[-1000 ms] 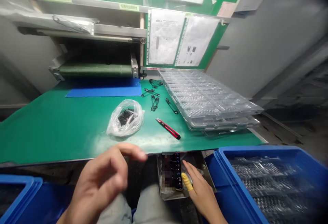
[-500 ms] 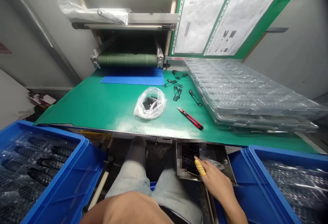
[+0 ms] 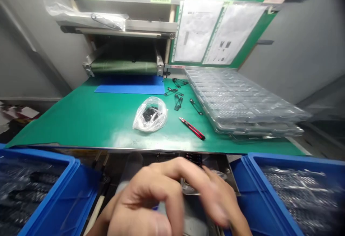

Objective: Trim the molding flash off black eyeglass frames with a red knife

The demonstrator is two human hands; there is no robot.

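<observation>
We have our left hand point(image 3: 151, 196) blurred in the foreground, its fingers bent, thumb and fingertips apart with nothing visible between them. Just beyond those fingers, our right hand point(image 3: 225, 193) is at an open drawer point(image 3: 233, 181) beside a partly hidden dark phone point(image 3: 194, 159), and we cannot tell whether its covered fingers are together or apart. Farther out from our fingers lie a red cutter point(image 3: 192, 128) and a plastic bag point(image 3: 140, 122) of small black pieces point(image 3: 151, 113).
</observation>
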